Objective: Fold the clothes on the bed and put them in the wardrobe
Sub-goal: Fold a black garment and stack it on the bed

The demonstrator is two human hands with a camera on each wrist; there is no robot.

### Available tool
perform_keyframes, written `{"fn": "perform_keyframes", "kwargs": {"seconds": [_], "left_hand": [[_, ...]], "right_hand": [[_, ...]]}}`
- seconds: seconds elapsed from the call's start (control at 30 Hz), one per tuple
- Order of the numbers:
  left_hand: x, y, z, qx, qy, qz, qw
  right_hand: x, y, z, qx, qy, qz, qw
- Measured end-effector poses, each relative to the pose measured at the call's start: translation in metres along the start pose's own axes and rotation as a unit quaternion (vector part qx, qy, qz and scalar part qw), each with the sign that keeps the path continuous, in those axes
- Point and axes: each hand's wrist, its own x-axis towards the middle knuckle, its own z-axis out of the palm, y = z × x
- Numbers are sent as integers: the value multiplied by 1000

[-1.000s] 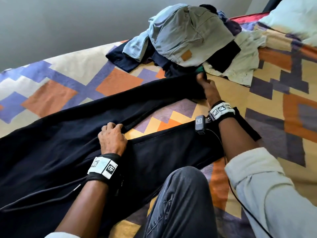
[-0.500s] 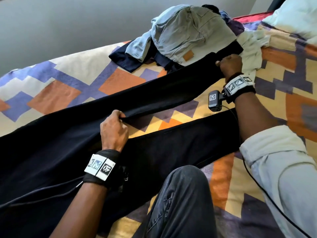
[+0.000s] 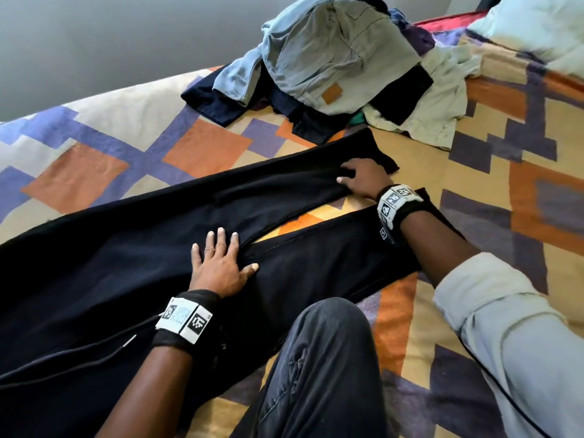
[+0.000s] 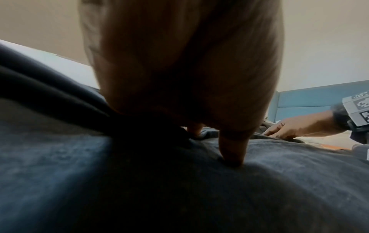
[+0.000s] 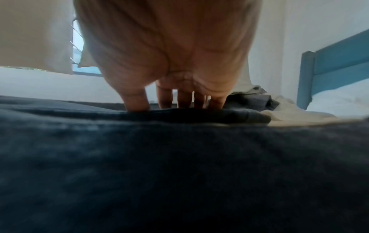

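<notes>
Head view shows your dark trousers [image 3: 110,279] spread legs-apart on the bed [image 3: 505,137], left grip [image 3: 218,263] flat and right grip [image 3: 363,180] on straight fingertips pressing them, neither clasping; they and the loose heap [image 3: 331,58] beyond look unfolded, wardrobe unseen.

The left hand [image 3: 218,267] has let go of the inner edge it was gripping and now lies flat, fingers spread, on the black trousers [image 3: 126,248]. The right hand [image 3: 363,181] has come back from the clothes pile [image 3: 331,58]. It has laid the far leg's end down on the bed [image 3: 474,159] and presses it with its fingertips. The gap between the legs has narrowed.
</notes>
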Motion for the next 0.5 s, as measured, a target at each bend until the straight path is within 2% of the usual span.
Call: {"fn": "perform_keyframes", "kwargs": {"seconds": [0.03,0.07,0.2,0.23,0.3,0.4,0.5], "left_hand": [[-2,0,1,-4,4,3,1000],[-3,-1,1,-10,13,4,1000],[0,7,-8,-75,96,2,993],[0,11,-10,-79,107,7,991],[1,22,-10,-77,108,27,991],[8,39,-11,-104,106,30,988],[10,49,-18,-92,133,21,987]], "right_hand": [[1,0,1,-16,-31,21,999],[3,0,-1,-16,-35,49,998],[15,4,-20,20,96,178,979],[16,7,-23,28,96,223,970],[16,14,-23,38,53,292,954],[20,30,-23,98,34,312,944],[23,39,-33,183,112,276,937]]}}
